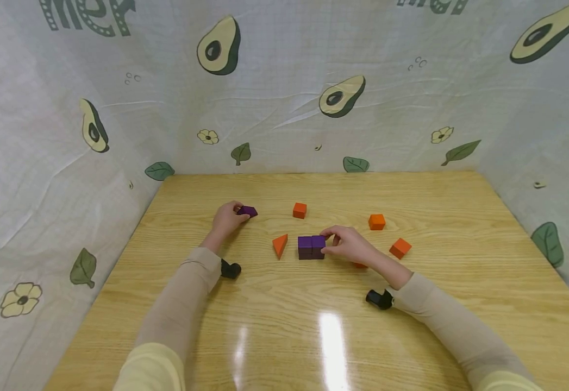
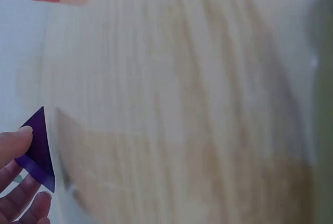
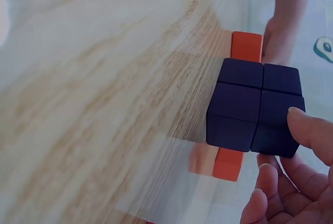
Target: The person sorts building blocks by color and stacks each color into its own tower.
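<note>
The purple stack point(image 1: 305, 251) stands at the middle of the head frame, two cubes wide and two high; its upper right cube point(image 1: 318, 243) is in the right grip point(image 1: 349, 244), which is narrow, pinching it between thumb and fingers; the step in hand looks like squaring that cube with its neighbours, so a light, level pinch should serve best, edges lined up by eye, then a slow release to the side, lest a dragging finger shift it. Up and left of the stack, the left grip point(image 1: 226, 219) holds a purple wedge point(image 1: 248, 211); whether it touches the surface point(image 1: 274, 304) I cannot tell; it is best held apart until the stack sits true. Just left of the stack lies an orange wedge point(image 1: 280, 246); above it, near upper centre, a far cube point(image 1: 300, 210); right of centre, an upper orange cube point(image 1: 376, 221) and a lower orange cube point(image 1: 400, 248); an orange piece point(image 1: 360, 265), mostly hidden, shows below the right wrist, which should clear it on leaving.
</note>
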{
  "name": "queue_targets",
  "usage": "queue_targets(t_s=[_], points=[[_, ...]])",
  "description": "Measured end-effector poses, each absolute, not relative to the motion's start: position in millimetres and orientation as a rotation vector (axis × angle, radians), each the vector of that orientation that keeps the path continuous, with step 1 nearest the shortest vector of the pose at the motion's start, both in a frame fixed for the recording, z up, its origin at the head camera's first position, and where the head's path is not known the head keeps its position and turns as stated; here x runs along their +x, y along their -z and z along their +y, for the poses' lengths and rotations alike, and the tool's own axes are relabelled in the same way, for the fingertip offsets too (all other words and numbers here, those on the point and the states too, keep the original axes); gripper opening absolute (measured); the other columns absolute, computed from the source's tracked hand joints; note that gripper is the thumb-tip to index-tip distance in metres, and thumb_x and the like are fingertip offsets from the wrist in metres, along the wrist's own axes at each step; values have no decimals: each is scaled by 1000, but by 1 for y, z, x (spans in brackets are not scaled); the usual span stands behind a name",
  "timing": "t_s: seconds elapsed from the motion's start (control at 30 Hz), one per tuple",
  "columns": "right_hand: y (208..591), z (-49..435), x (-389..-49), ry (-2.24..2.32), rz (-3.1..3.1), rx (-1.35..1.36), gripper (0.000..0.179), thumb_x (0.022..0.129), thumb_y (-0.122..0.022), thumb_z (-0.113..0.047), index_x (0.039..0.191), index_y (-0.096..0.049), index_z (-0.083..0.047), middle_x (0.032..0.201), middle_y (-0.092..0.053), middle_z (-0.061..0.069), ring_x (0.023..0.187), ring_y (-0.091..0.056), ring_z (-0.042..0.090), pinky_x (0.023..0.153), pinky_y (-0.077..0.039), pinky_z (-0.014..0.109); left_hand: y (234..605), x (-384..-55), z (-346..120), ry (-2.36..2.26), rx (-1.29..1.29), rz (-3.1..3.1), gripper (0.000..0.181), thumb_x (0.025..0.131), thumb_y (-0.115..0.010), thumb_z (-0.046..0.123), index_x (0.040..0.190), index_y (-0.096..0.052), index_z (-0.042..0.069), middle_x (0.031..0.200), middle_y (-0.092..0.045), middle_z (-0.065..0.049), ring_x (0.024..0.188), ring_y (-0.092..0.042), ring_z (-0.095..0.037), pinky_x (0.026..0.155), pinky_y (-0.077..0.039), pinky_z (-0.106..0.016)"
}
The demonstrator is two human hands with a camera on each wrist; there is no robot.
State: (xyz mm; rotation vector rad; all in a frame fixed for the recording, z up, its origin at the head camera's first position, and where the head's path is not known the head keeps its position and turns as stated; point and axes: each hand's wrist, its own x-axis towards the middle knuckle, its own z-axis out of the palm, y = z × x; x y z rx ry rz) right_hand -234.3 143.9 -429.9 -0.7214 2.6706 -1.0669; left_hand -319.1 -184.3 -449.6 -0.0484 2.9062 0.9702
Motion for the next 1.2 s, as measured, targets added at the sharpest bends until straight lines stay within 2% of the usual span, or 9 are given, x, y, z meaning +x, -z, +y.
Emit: queue_targets(t_s=[0.3,0.43,0.63,0.77,1.0,1.2], points=[[428,142,-236,1084,2648,-696,41,79,-71,-16,113,-59,2,86,-63,9,69,-52,13,58,-42,23,429,-314,-168,-1301,-18,2731,48,83,-68,24,124,-53,4,119,-55,-17,109,-49,-29,88,-42,-38],[428,142,-236,1088,2628,-684,41,79,-71,-16,114,-59,2,85,-62,9,70,-52,13,58,-42,23,415,-306,-152,-1345,40,2658,47,82,-69,26,122,-55,6,116,-57,-14,106,-49,-27,81,-41,-34],[430,143,-237,1092,2613,-693,44,79,-71,-15,117,-57,3,103,-63,14,71,-53,13,59,-44,23,397,-288,-128,-1288,247,2646,41,81,-70,26,115,-59,7,108,-60,-11,88,-53,-24,67,-45,-27],[432,144,-240,1109,2606,-693,44,79,-72,-16,116,-57,3,104,-63,14,70,-53,12,58,-44,22,393,-276,-113,-1254,362,2632,39,80,-71,26,113,-61,8,104,-60,-9,77,-52,-20,62,-43,-24],[432,145,-240,1118,2601,-661,42,79,-72,-15,114,-59,3,95,-64,13,70,-52,13,58,-44,23,390,-259,-90,-1156,560,2688,37,77,-74,26,108,-64,9,99,-62,-5,72,-52,-16,63,-43,-23],[433,145,-241,1112,2616,-695,42,78,-72,-16,113,-60,5,95,-64,15,68,-53,12,57,-44,23,395,-253,-77,-1080,625,2708,36,77,-74,27,108,-65,11,100,-63,-2,74,-50,-15,64,-42,-23]])
